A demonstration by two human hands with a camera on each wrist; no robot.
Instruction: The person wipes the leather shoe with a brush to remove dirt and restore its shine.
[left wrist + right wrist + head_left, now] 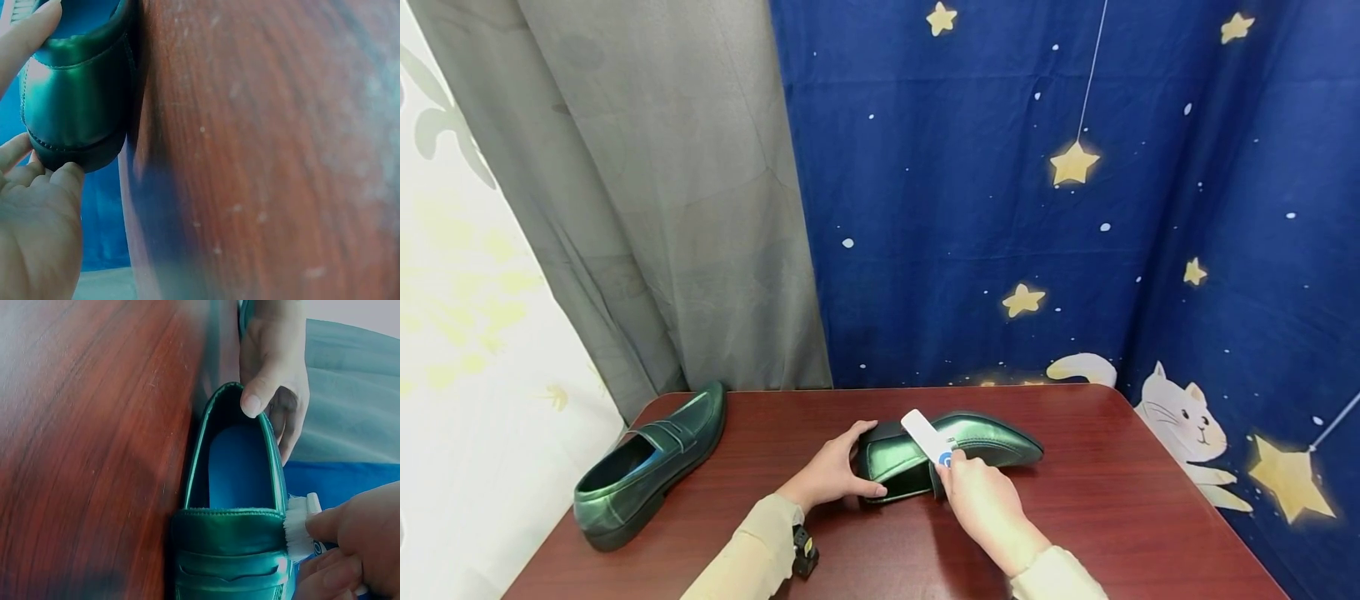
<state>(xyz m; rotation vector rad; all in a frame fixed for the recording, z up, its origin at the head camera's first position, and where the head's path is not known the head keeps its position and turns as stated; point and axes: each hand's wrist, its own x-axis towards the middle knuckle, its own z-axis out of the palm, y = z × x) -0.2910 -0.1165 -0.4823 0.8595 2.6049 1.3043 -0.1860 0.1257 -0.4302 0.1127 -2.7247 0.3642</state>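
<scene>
A shiny green loafer point(992, 435) lies tipped on its side on the table, toe to the right. My left hand point(829, 472) grips it at the heel; in the left wrist view the thumb reaches over the rim, with fingers around the heel point(75, 100). With my right hand point(987, 505) I pinch a white brush point(924, 432). Its white bristles point(296, 532) touch the side of the shoe near the strap, as the right wrist view shows. Part of the brush handle is hidden in my right hand.
A matching green loafer point(658, 458) stands upright at the table's left side. The reddish-brown wooden table point(1120, 517) ends at the back against a grey curtain point(722, 250) and a blue star-patterned curtain point(940, 208).
</scene>
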